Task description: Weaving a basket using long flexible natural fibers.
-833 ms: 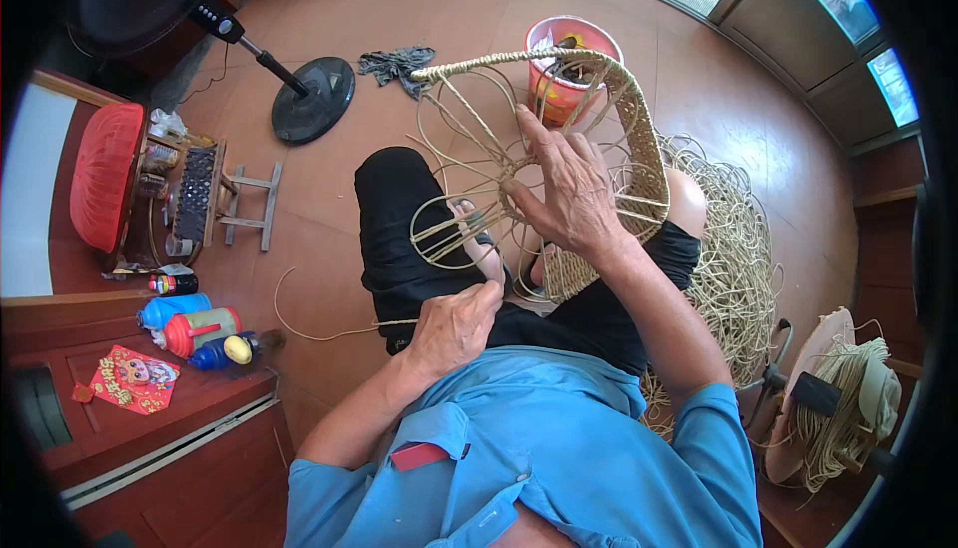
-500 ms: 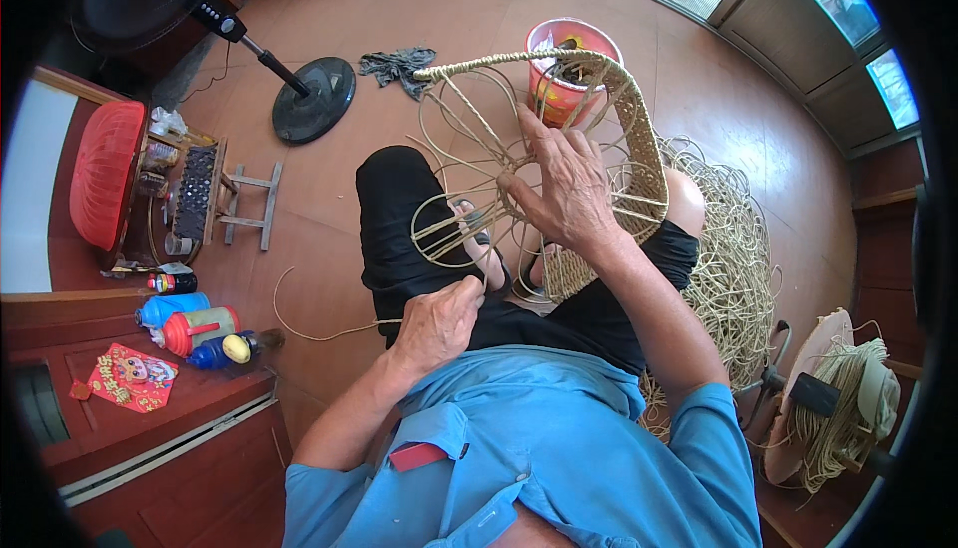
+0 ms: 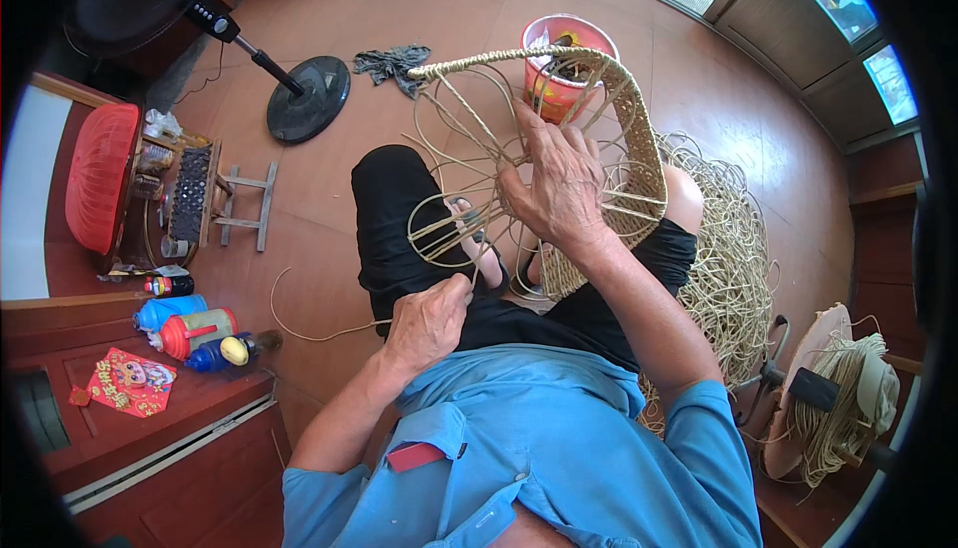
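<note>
An openwork woven piece of straw-coloured cord (image 3: 639,114) stands tilted over my knees. It has a braided rim, a dense woven band at its right and looped strands crossing in the middle. My right hand (image 3: 561,189) grips it near the centre, thumb and index finger at the meeting strands; the other fingertips are partly hidden behind cords. Lower left, over my lap, my left hand (image 3: 431,323) is closed on a cord strand that runs up to the piece. A loose cord tail (image 3: 344,331) trails left from that hand in a curve over the floor.
A large heap of cord (image 3: 733,249) lies right of my knee, near a cord-wound reel (image 3: 838,408). Ahead are a pink bucket (image 3: 559,99), a grey rag (image 3: 391,65) and a fan base (image 3: 307,99). Flasks (image 3: 195,331) and a wooden stool (image 3: 249,207) stand left.
My left hand has drawn slightly left and down with the strand. My right thumb has shifted a little up at the centre of the woven piece. The whole view has moved slightly.
</note>
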### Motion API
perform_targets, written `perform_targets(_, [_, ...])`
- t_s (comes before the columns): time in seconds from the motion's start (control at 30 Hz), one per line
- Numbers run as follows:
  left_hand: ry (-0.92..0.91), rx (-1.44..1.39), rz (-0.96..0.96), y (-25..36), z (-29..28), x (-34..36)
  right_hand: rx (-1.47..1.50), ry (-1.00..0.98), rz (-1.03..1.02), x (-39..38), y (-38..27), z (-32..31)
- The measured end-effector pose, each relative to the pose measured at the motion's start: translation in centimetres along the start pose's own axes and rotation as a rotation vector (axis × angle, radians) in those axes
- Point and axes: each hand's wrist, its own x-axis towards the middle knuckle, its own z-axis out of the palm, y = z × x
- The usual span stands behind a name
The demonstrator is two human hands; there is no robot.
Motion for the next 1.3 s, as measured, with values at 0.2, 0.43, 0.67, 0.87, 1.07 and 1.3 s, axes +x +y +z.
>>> perform_targets(0.2, [0.038,0.022,-0.035,-0.5,-1.0,-0.4,0.031,-0.004,0.009,0.0,0.0,0.0])
perform_targets(0.43, [0.078,0.027,-0.009,-1.0,-0.9,-0.3,-0.005,-0.100,-0.032,-0.1,0.4,-1.1])
perform_targets(0.67, [0.198,0.019,-0.221,-2.0,-4.5,0.6,-0.062,-0.114,-0.033,0.2,0.2,-1.0])
perform_targets(0.87, [0.405,0.038,-0.281,-2.7,-5.3,3.4,-0.096,-0.129,-0.034,0.4,0.1,-1.0])
perform_targets(1.07, [0.500,0.308,0.082,-2.8,-3.3,5.1,-0.076,-0.138,-0.006,0.7,0.3,-0.9])
perform_targets(1.3, [0.347,0.511,0.140,-2.0,-3.3,5.8,-0.065,-0.126,-0.010,0.8,0.5,-0.8])
